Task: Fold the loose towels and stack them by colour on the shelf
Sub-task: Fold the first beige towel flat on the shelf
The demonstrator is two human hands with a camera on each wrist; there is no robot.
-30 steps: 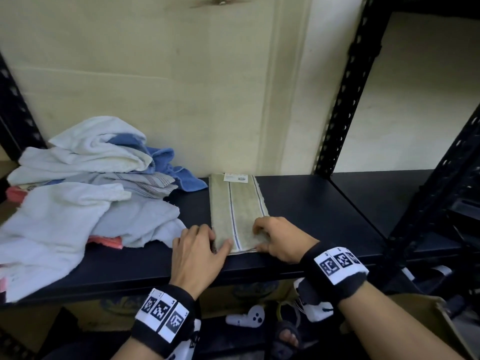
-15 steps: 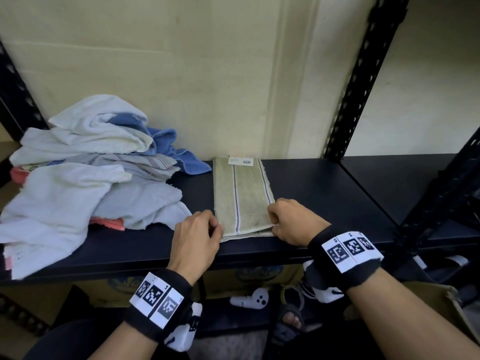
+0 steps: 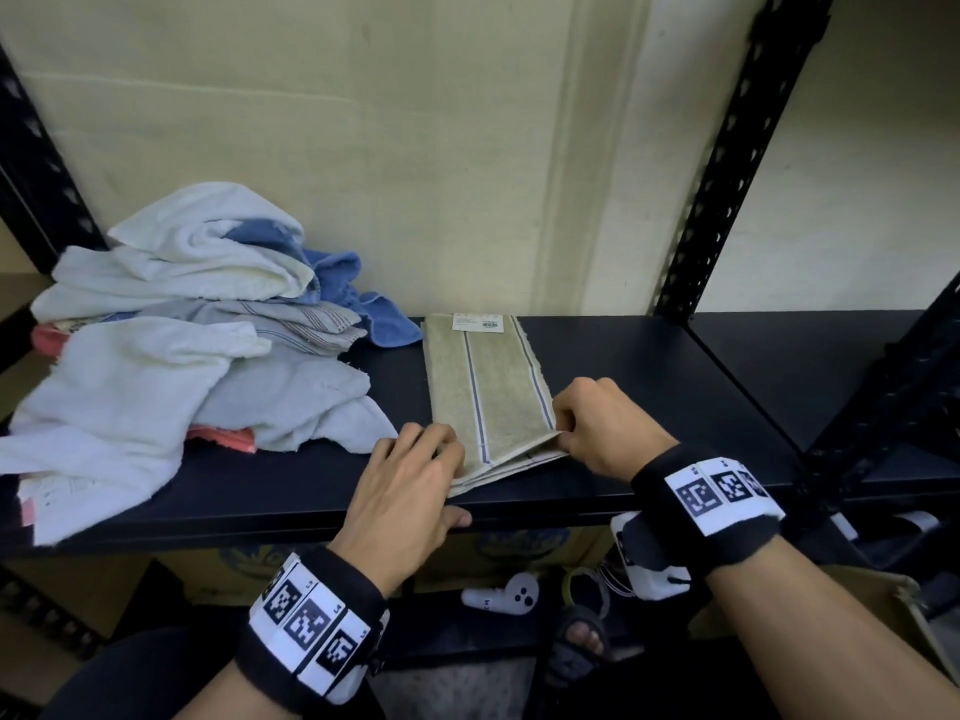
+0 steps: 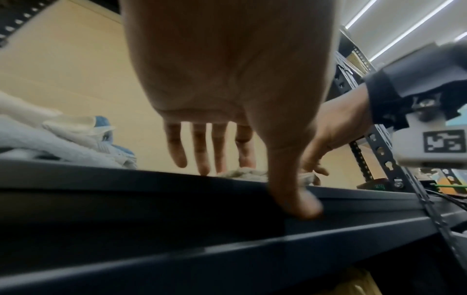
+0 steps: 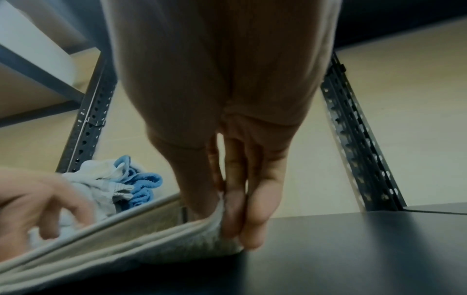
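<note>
One folded beige towel point(image 3: 488, 392), right hand point(image 3: 602, 428) pinching its corner, left hand point(image 3: 410, 491) fingers relaxed, one loose pile point(image 3: 171, 330)

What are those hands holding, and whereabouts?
The right hand pinches the folded beige towel by its near right corner; the left hand only rests fingers on its near left edge.

The heap of loose white, grey and blue towels point(image 3: 171, 350) runs off the head view's edge at nine o'clock, and salmon-pink cloth point(image 3: 221, 438) peeks from beneath it, mostly buried. The small white barcode label point(image 3: 478, 321) on the folded olive-green striped towel point(image 3: 483, 387) is too small to read. The left hand's fingertips point(image 3: 441, 443) cover that towel's near corner (how firmly they press cannot be told). In the right wrist view the left hand point(image 5: 33, 201) is blurred and cropped at nine o'clock.
</note>
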